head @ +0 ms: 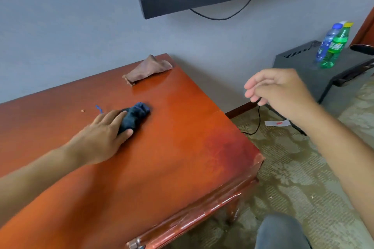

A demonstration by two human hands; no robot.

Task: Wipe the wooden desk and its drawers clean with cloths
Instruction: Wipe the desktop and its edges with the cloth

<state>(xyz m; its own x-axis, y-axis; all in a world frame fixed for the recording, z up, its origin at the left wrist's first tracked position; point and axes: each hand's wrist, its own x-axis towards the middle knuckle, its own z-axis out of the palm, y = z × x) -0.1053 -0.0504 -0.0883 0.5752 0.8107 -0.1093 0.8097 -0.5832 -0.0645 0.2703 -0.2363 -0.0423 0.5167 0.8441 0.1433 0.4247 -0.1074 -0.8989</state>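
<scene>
With the left hand (pixel 105 133) gripping a bunched dark-blue cloth (pixel 134 116) mid-top of the glossy reddish wooden desk (pixel 182 147) and the right hand (pixel 281 93) hanging slack and empty, the small wad risks skipping the worn corner.

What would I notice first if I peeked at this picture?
The shiny orange-red desk fills most of the view, and the left hand presses a dark blue cloth onto its middle. A brown cloth lies crumpled at the far corner by the wall. The right hand hangs empty in the air beyond the desk's right edge.
</scene>
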